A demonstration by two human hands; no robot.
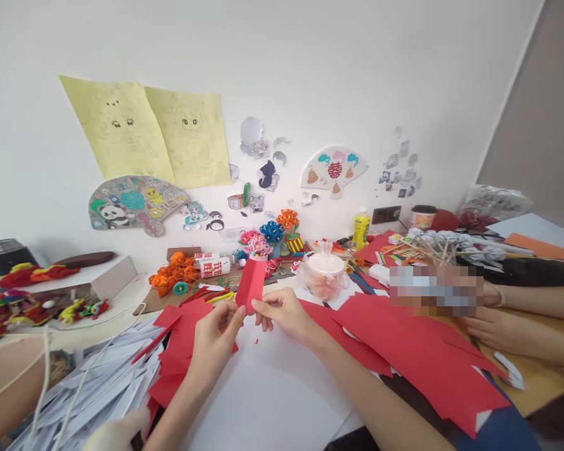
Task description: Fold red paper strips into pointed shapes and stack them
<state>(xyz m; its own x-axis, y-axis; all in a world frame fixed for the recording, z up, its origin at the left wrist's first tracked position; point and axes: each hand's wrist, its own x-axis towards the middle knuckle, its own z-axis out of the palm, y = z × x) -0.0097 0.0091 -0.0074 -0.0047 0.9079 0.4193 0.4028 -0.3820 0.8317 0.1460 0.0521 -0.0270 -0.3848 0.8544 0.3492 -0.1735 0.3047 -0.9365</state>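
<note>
Two bare hands meet over one large white sheet of smooth paper on the bench. Left hand and right hand each pinch one lower corner of a single narrow red paper strip between thumb and fingers; the strip slants up and away from them, above the sheet's far part. One tiny red paper scrap lies on the sheet just below.

Beside the left forearm sit overlapping red paper pieces and a heap of long white paper strips, both too layered to count. More large red paper sheets overlap beside the right forearm. At the right edge are two hands of another person, a blurred patch hiding whatever is between them.

Farther back stand one round tub in clear plastic wrapping, one white bottle with red lettering lying on its side, one yellow bottle upright and one dark-lidded cup. Three small craft bouquets stand together: pink, blue and orange.

On the wall are two decorated fan shapes, one grey and colourful, one white, plus two yellow drawing panels, possibly one folded sheet.
</note>
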